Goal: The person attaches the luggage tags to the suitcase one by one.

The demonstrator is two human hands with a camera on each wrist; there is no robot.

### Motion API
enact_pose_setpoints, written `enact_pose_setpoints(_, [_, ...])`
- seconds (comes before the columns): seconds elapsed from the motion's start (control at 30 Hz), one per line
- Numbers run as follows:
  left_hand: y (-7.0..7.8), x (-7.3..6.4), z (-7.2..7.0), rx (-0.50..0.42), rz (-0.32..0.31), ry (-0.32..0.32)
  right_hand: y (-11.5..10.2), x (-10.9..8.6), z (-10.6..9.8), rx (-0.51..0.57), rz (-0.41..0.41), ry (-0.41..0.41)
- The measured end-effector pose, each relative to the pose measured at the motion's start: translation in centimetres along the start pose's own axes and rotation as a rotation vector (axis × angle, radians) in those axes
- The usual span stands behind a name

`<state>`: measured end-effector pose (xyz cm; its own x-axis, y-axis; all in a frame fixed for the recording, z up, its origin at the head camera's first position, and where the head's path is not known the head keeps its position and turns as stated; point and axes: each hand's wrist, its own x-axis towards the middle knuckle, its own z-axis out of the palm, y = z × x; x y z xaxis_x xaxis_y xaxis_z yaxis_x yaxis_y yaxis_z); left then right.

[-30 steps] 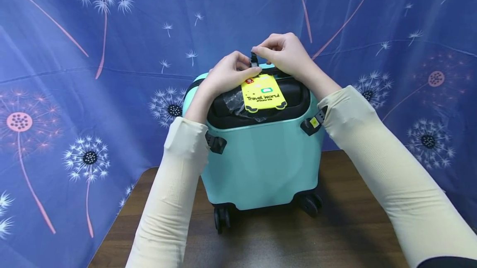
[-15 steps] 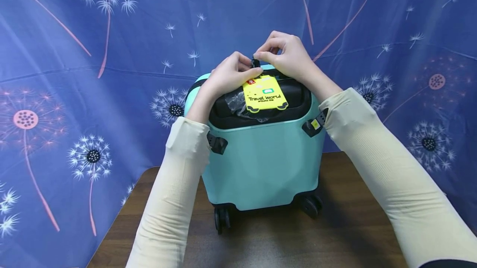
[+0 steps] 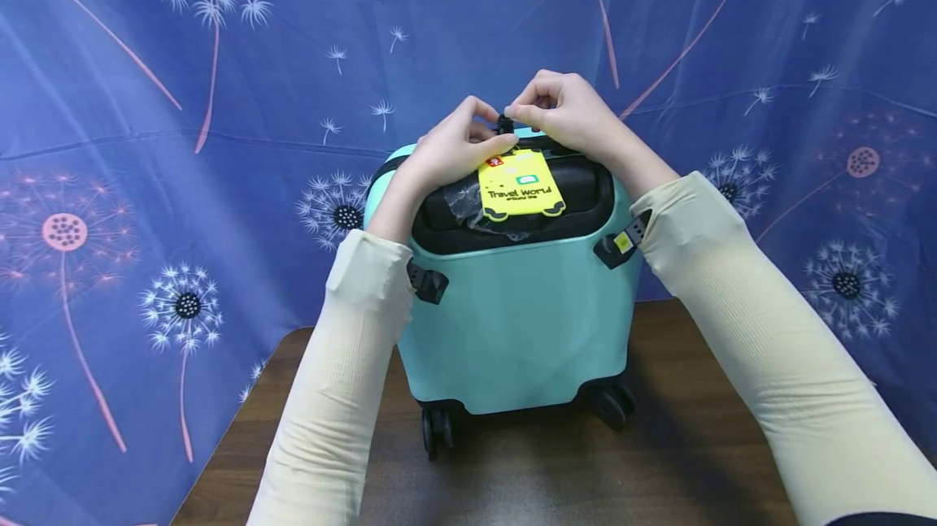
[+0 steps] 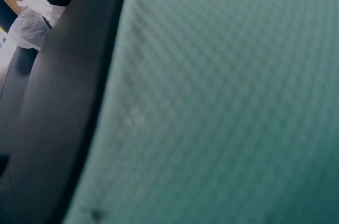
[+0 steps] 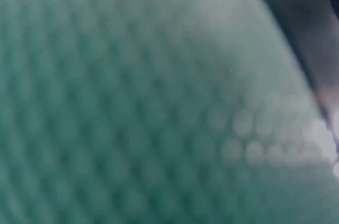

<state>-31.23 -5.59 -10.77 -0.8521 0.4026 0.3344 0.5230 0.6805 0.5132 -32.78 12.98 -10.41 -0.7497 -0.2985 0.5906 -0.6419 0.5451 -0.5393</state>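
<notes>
A mint-green suitcase (image 3: pixel 520 323) stands upright, its black top panel facing up. On that panel lies a yellow luggage tag (image 3: pixel 520 189) printed "Travel World". A short black strap (image 3: pixel 504 124) rises from the tag's upper end. My left hand (image 3: pixel 450 148) holds the strap low down, thumb at the tag's top edge. From the right, my right hand (image 3: pixel 571 111) pinches the strap's upper end between thumb and fingertips. Both wrist views are filled mostly by the suitcase's textured green shell (image 4: pixel 222 97), blurred, and show neither hand's grip.
Crumpled clear plastic (image 3: pixel 463 199) lies beside the tag on the black panel, also visible as whitish film (image 4: pixel 32 23) in the left wrist view. Black wheels (image 3: pixel 611 404) rest on the dark wooden table (image 3: pixel 571 477). A blue dandelion-print cloth (image 3: pixel 439 38) hangs behind.
My right hand has come down slightly with the strap's end, so less of the strap stands above my left hand. The left hand and tag have barely moved.
</notes>
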Motion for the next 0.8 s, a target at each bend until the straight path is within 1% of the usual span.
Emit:
enact_pose_setpoints(0.1, [-0.09, -0.03, 0.03, -0.009, 0.030, 0.005, 0.05, 0.03, 0.00, 0.046, 0.042, -0.013])
enact_pose_setpoints(0.2, [-0.15, 0.00, 0.04, -0.011, 0.041, 0.007, -0.01, 0.03, -0.05, 0.067, 0.070, -0.044])
enact_pose_setpoints(0.3, [-0.20, 0.06, 0.06, -0.019, 0.036, 0.007, -0.05, 0.00, -0.10, 0.076, 0.073, -0.082])
enact_pose_setpoints(0.4, [-0.13, 0.06, 0.10, -0.037, 0.026, 0.011, -0.03, -0.10, -0.19, 0.084, 0.065, -0.104])
enact_pose_setpoints(0.57, [-0.12, 0.00, 0.08, -0.049, 0.007, 0.025, -0.09, -0.03, -0.14, 0.082, 0.079, -0.095])
enact_pose_setpoints(0.7, [-0.04, -0.02, 0.03, -0.046, -0.001, 0.027, -0.17, 0.04, -0.06, 0.059, 0.093, -0.071])
enact_pose_setpoints(0.8, [-0.01, -0.02, 0.03, -0.050, -0.002, 0.026, -0.09, 0.07, -0.04, 0.066, 0.093, -0.053])
